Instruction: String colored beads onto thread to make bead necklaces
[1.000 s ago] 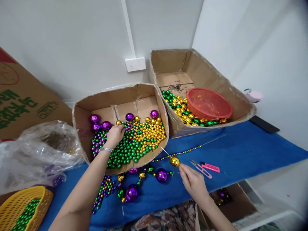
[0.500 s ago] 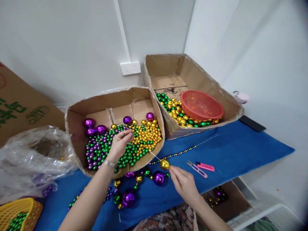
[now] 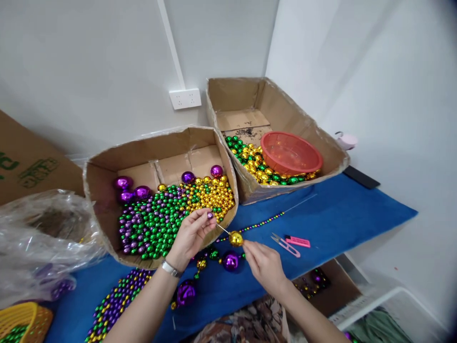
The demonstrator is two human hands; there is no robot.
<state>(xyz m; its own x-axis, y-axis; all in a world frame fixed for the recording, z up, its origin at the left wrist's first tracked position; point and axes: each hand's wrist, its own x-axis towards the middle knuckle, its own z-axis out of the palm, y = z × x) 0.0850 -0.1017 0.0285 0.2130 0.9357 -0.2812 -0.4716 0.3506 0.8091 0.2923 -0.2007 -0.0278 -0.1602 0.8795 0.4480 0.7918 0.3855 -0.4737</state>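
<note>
My left hand (image 3: pixel 193 232) pinches a small purple bead (image 3: pixel 210 216) above the front rim of the nearer cardboard box (image 3: pixel 233 209). In my right hand (image 3: pixel 266 264) is a thin needle (image 3: pixel 223 229) with a large shiny gold bead (image 3: pixel 236 238) threaded on it, right at the fingertips. The needle's tip points up and left, close to the purple bead; whether it has entered the bead I cannot tell. Below lies a strung garland with a big purple bead (image 3: pixel 231 261). A thin strand of small beads (image 3: pixel 266 222) runs to the right, ending in bare thread.
Pink thread snips (image 3: pixel 287 245) and a pink-labelled item (image 3: pixel 298 241) lie on the blue cloth (image 3: pixel 339 214). Behind stands another box (image 3: pixel 314 121) with a red basin (image 3: pixel 291 152). Plastic wrap (image 3: pixel 53 238), a yellow basket (image 3: pixel 34 321) and beaded strands (image 3: pixel 117 302) are at left.
My left hand has come from over the beads in the box, down and right to the needle tip, with a purple bead now showing in its fingers. The whole view has shifted slightly.
</note>
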